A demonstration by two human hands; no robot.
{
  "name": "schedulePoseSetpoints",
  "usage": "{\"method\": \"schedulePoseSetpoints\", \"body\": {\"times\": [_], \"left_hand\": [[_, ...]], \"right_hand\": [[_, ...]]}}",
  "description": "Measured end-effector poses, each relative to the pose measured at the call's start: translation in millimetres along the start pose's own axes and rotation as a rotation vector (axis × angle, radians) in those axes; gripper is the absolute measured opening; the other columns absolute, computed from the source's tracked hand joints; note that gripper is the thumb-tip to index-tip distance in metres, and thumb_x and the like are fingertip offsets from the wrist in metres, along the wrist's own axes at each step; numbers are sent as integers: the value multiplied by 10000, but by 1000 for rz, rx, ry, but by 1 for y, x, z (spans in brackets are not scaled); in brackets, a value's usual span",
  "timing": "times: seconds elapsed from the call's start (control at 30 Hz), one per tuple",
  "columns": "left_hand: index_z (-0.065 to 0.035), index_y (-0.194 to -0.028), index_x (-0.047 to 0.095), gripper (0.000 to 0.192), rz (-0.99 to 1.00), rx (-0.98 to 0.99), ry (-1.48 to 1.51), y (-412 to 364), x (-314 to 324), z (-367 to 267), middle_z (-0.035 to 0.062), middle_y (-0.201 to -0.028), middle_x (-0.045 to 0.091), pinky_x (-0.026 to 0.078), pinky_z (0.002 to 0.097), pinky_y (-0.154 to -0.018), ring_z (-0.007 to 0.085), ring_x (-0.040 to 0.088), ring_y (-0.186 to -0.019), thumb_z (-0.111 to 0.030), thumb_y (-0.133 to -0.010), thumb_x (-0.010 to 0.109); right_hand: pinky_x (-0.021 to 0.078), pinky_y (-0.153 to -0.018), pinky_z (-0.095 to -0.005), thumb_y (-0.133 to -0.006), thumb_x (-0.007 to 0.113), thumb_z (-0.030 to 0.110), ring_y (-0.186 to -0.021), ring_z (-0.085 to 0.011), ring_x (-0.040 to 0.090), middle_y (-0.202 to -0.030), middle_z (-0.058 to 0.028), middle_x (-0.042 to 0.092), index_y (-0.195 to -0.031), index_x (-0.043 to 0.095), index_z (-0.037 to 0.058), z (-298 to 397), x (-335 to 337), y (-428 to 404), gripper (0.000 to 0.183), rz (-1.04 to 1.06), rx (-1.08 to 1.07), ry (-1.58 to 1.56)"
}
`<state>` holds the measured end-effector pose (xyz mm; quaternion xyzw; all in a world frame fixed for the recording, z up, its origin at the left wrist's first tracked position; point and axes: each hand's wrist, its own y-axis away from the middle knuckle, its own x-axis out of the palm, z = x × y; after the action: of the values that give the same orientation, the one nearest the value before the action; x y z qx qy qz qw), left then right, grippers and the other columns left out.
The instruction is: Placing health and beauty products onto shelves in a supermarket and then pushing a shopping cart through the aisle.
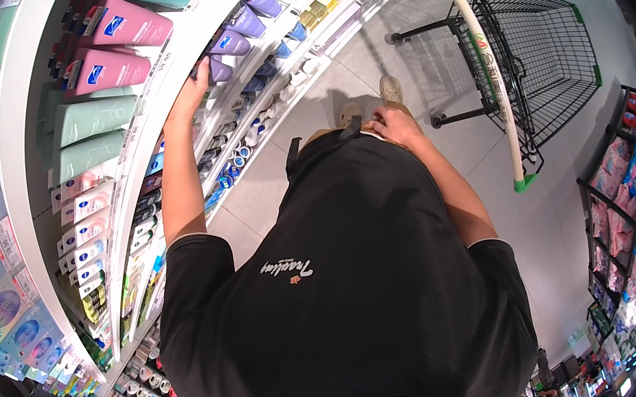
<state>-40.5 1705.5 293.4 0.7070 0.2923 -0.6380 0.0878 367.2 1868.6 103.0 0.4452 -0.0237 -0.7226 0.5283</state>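
My left hand (198,88) reaches into the shelf at the upper left, its thumb against the nearest purple squeeze tube (220,70). The shelf edge and tube hide its other fingers, so its grip is unclear. More purple tubes (246,23) stand in the same row. One shelf higher, pink squeeze tubes (117,68) lie beside pale green tubes (97,119). Near my waist, my right hand (397,124) rests on my upper thigh beside the hem of my black shirt (360,253). Nothing shows in its slightly spread fingers.
A black wire shopping cart (545,57) with a pale handle (488,58) stands to my right on the grey tiled floor (488,177). Lower shelves (279,72) curve along my left. At the far right is a rack of pink and blue packages (621,191).
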Motion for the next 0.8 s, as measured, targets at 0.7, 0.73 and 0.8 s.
{"method": "schedulePoseSetpoints", "body": {"times": [0.7, 0.73, 0.8], "left_hand": [[-49, -1123, 664, 329, 62, 106, -31, -27, 52, 25, 234, -1116, 634, 434, 471, -937, 420, 580, -1037, -301, -922, 594], [-50, -1075, 681, 298, 40, 113, -21, -26, 52, 25, 236, -1069, 646, 453, 465, -897, 416, 601, -977, -285, -915, 593], [-45, -1051, 683, 294, 63, 88, 7, -27, 49, 23, 235, -1045, 651, 454, 461, -891, 410, 604, -965, -288, -917, 587]], "right_hand": [[493, -907, -425, -907, 610, 348, -1063, -368, 635, -1102, -225, 677, -1169, 608, -21, 7, -11, 8, 453, 2, 48, -49], [492, -906, -424, -908, 610, 347, -1063, -367, 635, -1100, -225, 678, -1170, 607, -23, 8, -11, 8, 454, 7, 51, -47], [492, -906, -423, -908, 610, 346, -1062, -366, 635, -1099, -225, 678, -1171, 606, -26, 10, -11, 7, 455, 14, 53, -42]]}}
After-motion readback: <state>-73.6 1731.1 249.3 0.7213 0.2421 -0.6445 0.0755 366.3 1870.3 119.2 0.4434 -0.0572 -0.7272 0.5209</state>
